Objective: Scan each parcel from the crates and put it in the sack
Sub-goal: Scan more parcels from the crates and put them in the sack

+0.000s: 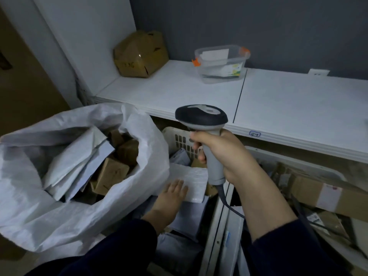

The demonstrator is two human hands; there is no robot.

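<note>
- Your sack stands open on the left and it's well loaded. Grey mailers and small brown boxes are piled close to its mouth, so I'd judge a good share of the job is done.
- Plenty is left, though. The slotted crate just beside the sack has more packets in it. The second crate on the right holds a long carton and loose packets.
- Your left hand lies flat, fingers straight, on a white parcel at the top of the slotted crate. It's touching the parcel, not gripping it.
- Your right hand is wrapped firmly round the handle of the scanner, held up above that parcel. Its cable trails down between the crates.
- I can't tell where the scanner's window points, and no beam shows on the parcel. My guess is this one isn't scanned yet; after that it goes in the sack.
- Above the crates runs a white shelf with a small label on its front edge.
- On the shelf sit a dented cardboard box in the corner and a clear plastic tub with orange clips, well apart from each other.
- Behind them is a dark grey wall, and the light is dim.
</note>
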